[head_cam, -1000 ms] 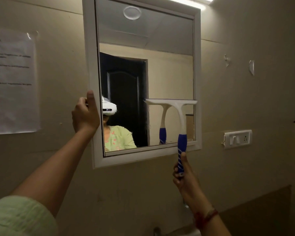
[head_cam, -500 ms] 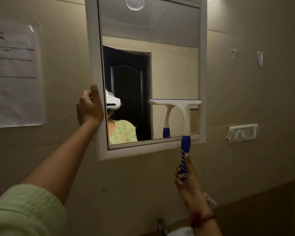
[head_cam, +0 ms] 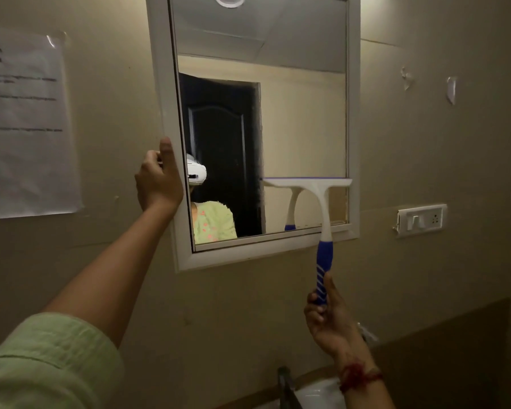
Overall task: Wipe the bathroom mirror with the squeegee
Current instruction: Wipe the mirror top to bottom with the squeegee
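A white-framed mirror [head_cam: 304,113] hangs on the beige wall. My right hand [head_cam: 329,323] grips the blue striped handle of a white squeegee [head_cam: 319,199]. Its blade lies flat across the lower right of the glass, reaching the right frame. The handle runs down past the bottom frame. My left hand [head_cam: 158,178] grips the mirror's left frame edge, thumb up along the front and fingers curled behind it.
A printed paper sheet [head_cam: 24,122] is taped to the wall at left. A white switch plate [head_cam: 422,219] sits right of the mirror. A tap [head_cam: 286,385] and a white basin rim [head_cam: 319,394] show at the bottom.
The squeegee blade has slid a little lower on the glass, and my right hand has dropped with it. My left hand keeps its hold on the frame.
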Available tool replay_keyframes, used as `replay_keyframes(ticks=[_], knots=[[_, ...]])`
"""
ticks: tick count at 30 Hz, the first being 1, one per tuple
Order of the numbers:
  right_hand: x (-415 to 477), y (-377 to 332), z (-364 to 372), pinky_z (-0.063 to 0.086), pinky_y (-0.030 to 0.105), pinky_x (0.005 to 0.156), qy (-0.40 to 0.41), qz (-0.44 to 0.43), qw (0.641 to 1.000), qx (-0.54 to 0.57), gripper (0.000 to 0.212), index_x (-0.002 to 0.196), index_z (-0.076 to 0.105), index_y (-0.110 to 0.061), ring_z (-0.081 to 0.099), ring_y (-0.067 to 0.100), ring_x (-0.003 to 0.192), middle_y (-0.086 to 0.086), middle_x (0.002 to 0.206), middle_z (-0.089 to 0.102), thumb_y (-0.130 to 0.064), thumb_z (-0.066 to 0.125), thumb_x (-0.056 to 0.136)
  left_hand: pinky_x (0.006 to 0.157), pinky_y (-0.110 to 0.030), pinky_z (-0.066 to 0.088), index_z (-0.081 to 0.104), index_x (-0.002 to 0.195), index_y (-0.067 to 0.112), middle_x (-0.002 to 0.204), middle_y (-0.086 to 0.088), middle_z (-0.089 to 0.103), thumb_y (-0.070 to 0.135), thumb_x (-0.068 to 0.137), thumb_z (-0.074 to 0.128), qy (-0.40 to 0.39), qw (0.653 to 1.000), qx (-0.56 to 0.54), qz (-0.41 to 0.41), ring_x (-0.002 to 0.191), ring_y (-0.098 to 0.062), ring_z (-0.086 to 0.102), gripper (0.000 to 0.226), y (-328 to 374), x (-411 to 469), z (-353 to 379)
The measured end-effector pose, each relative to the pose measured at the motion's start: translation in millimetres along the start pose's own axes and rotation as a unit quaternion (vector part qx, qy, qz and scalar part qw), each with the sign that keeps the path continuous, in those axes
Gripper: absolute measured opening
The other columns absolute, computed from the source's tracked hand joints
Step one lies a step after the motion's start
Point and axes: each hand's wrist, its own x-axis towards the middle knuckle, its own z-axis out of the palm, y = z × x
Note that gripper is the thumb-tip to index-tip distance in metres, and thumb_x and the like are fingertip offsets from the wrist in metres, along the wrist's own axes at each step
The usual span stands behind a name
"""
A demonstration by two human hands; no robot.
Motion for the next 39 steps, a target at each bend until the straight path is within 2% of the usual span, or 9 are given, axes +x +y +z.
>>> replay_keyframes(ticks=[6, 11, 15, 19, 25, 28, 31, 35, 39], knots=[[-2.1, -10.0, 14.7, 0.036, 0.012, 0.033, 0.001, -0.011, 1.000, 0.001, 0.035, 0.095, 0.057, -0.016, 0.043, 0.004, 0.038, -0.001, 0.058, 0.053, -0.041, 0.068, 0.073, 0.048, 0.003, 0.031, 0.035, 0.063, 0.023, 0.060, 0.007, 0.038, 0.050, 0.097, 0.026, -0.004, 1.000, -0.006, 0.004, 0.053, -0.002, 0.034, 0.044, -0.6, -1.8, -0.1], [2.7, -19.2, 27.9, 0.035, 0.012, 0.032, -0.005, -0.039, 0.999, -0.018, 0.037, 0.094, 0.058, -0.017, 0.043, 0.004, 0.037, -0.003, 0.059, 0.054, -0.043, 0.070, 0.071, 0.046, -0.018, 0.021, 0.041, 0.069, 0.017, 0.059, 0.009, 0.038, 0.054, 0.096, 0.026, 0.007, 1.000, -0.010, -0.006, 0.052, 0.000, 0.034, 0.048, -0.1, -0.4, 0.6], [2.7, -11.1, 2.2, 0.035, 0.012, 0.032, 0.036, -0.045, 0.998, -0.033, 0.039, 0.095, 0.059, -0.016, 0.043, 0.003, 0.037, -0.002, 0.058, 0.054, -0.042, 0.070, 0.068, 0.046, -0.019, 0.021, 0.044, 0.077, 0.014, 0.059, 0.010, 0.038, 0.055, 0.095, 0.026, 0.016, 1.000, -0.015, -0.009, 0.053, 0.000, 0.034, 0.048, -3.6, 1.2, 0.8], [-0.8, -4.8, -15.6, 0.037, 0.011, 0.033, 0.063, -0.047, 0.997, -0.026, 0.037, 0.093, 0.060, -0.014, 0.048, 0.003, 0.041, -0.004, 0.058, 0.054, -0.038, 0.069, 0.067, 0.046, -0.018, 0.023, 0.035, 0.062, 0.026, 0.058, 0.010, 0.038, 0.054, 0.095, 0.027, 0.007, 1.000, -0.024, -0.006, 0.051, 0.000, 0.034, 0.045, -1.0, 0.4, -0.3], [-1.3, -21.1, 8.2, 0.042, 0.011, 0.037, 0.055, -0.063, 0.996, -0.035, 0.039, 0.093, 0.061, -0.014, 0.052, 0.003, 0.045, -0.004, 0.058, 0.058, -0.039, 0.072, 0.064, 0.046, -0.017, 0.025, 0.043, 0.074, 0.015, 0.059, 0.010, 0.038, 0.053, 0.096, 0.025, 0.006, 1.000, -0.019, -0.006, 0.053, 0.000, 0.035, 0.047, -1.9, 0.3, 2.1], [0.4, -33.0, 21.7, 0.042, 0.011, 0.038, 0.051, -0.078, 0.993, -0.069, 0.040, 0.089, 0.061, -0.015, 0.050, 0.003, 0.043, -0.003, 0.058, 0.057, -0.042, 0.073, 0.062, 0.044, -0.010, 0.030, 0.036, 0.063, 0.025, 0.059, 0.010, 0.038, 0.053, 0.096, 0.025, 0.006, 1.000, -0.015, -0.002, 0.052, 0.000, 0.035, 0.044, -1.6, 2.1, 3.0], [4.4, -30.5, 13.3, 0.044, 0.012, 0.038, 0.064, -0.078, 0.991, -0.091, 0.039, 0.088, 0.061, -0.015, 0.050, 0.003, 0.040, -0.003, 0.056, 0.056, -0.045, 0.071, 0.065, 0.047, -0.016, 0.023, 0.036, 0.063, 0.025, 0.060, 0.009, 0.037, 0.053, 0.096, 0.025, 0.006, 1.000, -0.013, -0.003, 0.053, 0.000, 0.034, 0.044, -4.4, 2.5, 3.9], [2.7, -3.8, -20.8, 0.044, 0.014, 0.041, 0.079, -0.044, 0.992, -0.093, 0.040, 0.090, 0.062, -0.016, 0.049, 0.004, 0.044, -0.003, 0.060, 0.055, -0.045, 0.070, 0.064, 0.043, -0.007, 0.031, 0.036, 0.063, 0.025, 0.060, 0.010, 0.038, 0.051, 0.097, 0.026, 0.013, 1.000, -0.009, 0.001, 0.053, 0.000, 0.035, 0.044, -4.4, 0.8, 0.4], [-1.8, 6.9, -34.3, 0.045, 0.014, 0.042, 0.079, -0.017, 0.996, -0.045, 0.038, 0.094, 0.063, -0.015, 0.054, 0.004, 0.047, -0.003, 0.060, 0.058, -0.039, 0.071, 0.064, 0.047, -0.021, 0.024, 0.045, 0.079, 0.016, 0.064, 0.006, 0.042, 0.053, 0.096, 0.025, 0.022, 1.000, -0.002, -0.008, 0.061, -0.010, 0.041, 0.045, -2.2, 1.4, 1.0]])
